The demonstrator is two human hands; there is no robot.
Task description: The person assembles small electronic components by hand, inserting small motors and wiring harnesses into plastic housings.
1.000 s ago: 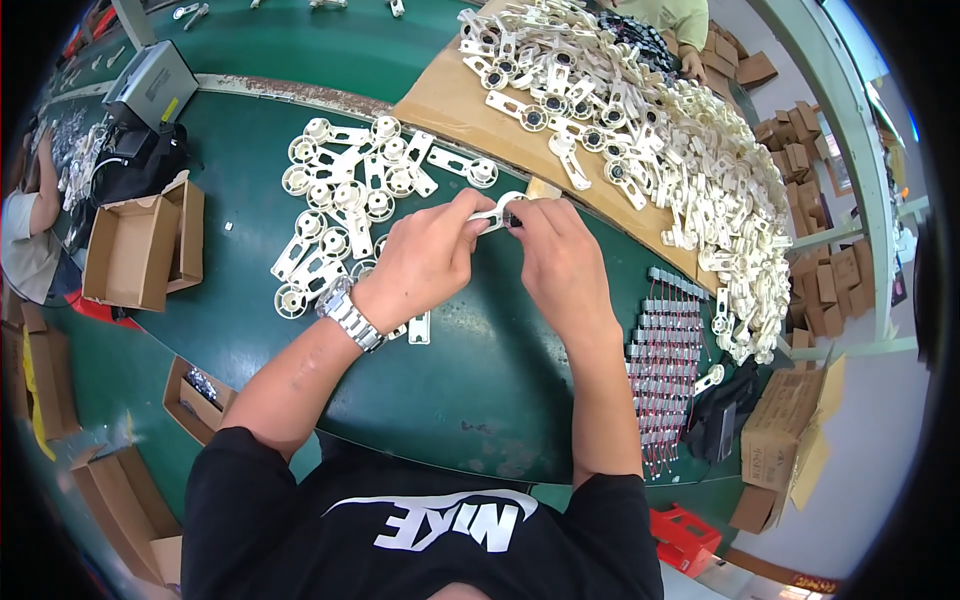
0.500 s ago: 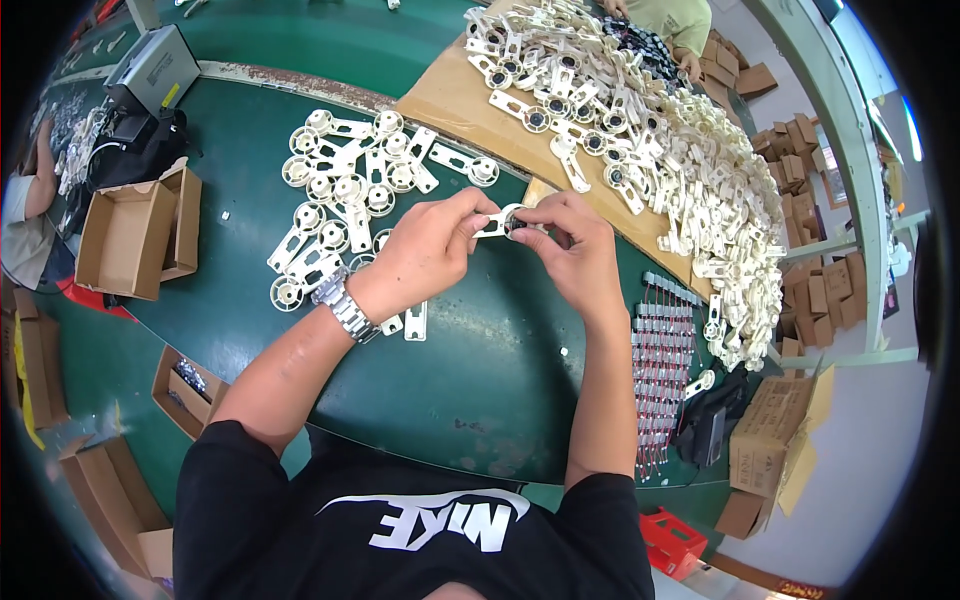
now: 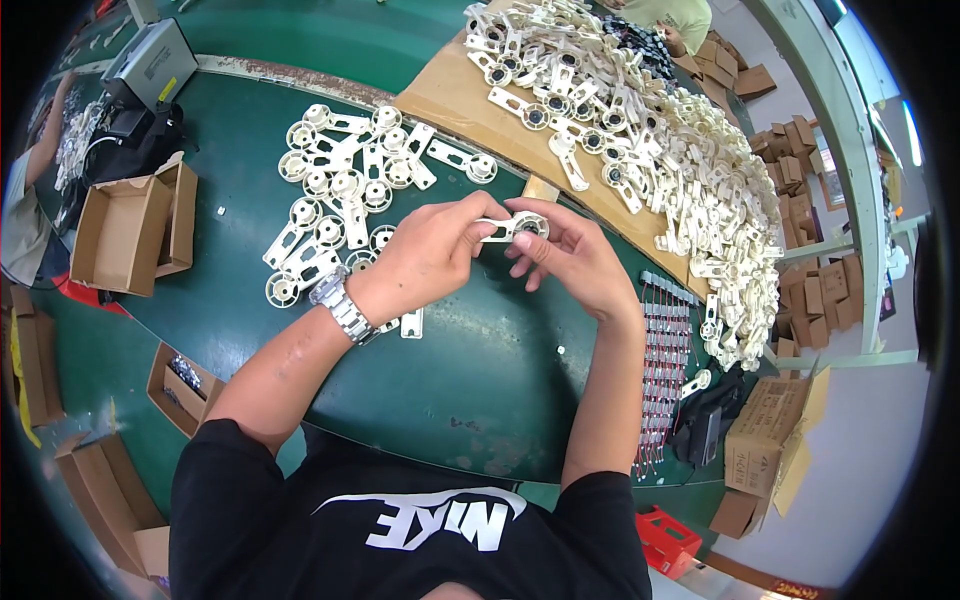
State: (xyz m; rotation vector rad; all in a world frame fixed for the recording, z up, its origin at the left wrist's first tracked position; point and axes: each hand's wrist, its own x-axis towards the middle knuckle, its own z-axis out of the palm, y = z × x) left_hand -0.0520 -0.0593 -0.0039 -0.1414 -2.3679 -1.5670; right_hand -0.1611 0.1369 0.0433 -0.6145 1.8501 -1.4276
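Over the green table, my left hand [image 3: 430,245] pinches the slotted arm of a white plastic bracket [image 3: 528,226] that has a round ring at one end. Dark material shows inside the ring. My right hand [image 3: 580,258] is at the ring end, its thumb against the ring and its index finger along the far rim. Its other fingers hang loosely curled below, with nothing visible in them. To the left, several similar white brackets [image 3: 345,185] lie in a loose cluster, partly hidden behind my left hand and wrist.
A large heap of white brackets [image 3: 690,190] covers a cardboard sheet [image 3: 440,85] at the far right. Rows of small grey parts with red wires [image 3: 665,350] lie right of my forearm. An open cardboard box [image 3: 120,235] stands left. Another person's hand [image 3: 672,40] is behind the heap.
My right hand has opened somewhat from its tight pinch over the ring, its fingers spreading and shifting slightly right. The ring now shows more fully. My left hand keeps its hold.
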